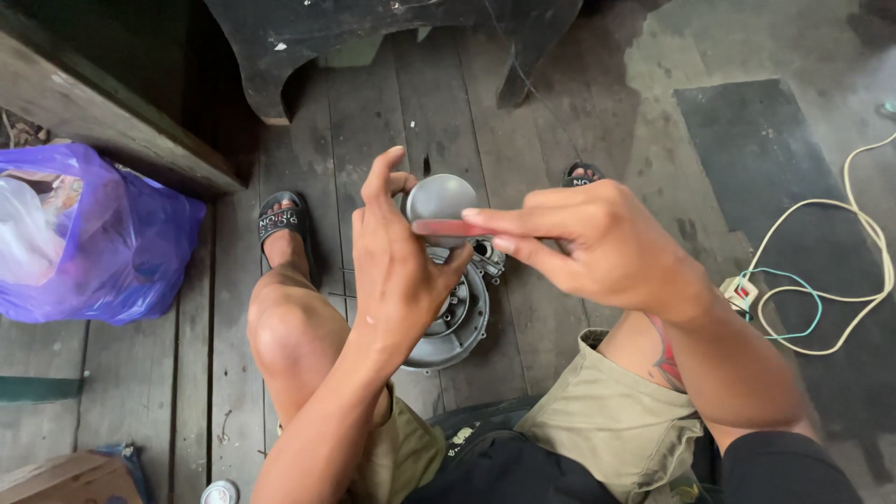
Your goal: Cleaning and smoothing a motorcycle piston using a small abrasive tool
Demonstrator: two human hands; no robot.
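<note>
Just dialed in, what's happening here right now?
A person sits over a wooden plank floor. The left hand holds up a small round grey metal piece, and the right hand pinches a thin reddish strip laid flat across its front. Below the hands, a round metal housing lies on the floor between the knees. A purple plastic bag sits to the left, and coiled cables lie to the right.

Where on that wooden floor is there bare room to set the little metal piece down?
Bare planks show between the purple plastic bag and the left knee, and between the right hand and the dark floor mat. It is crowded between the legs, where the round grey metal housing lies, and by the looped pale cable.
</note>
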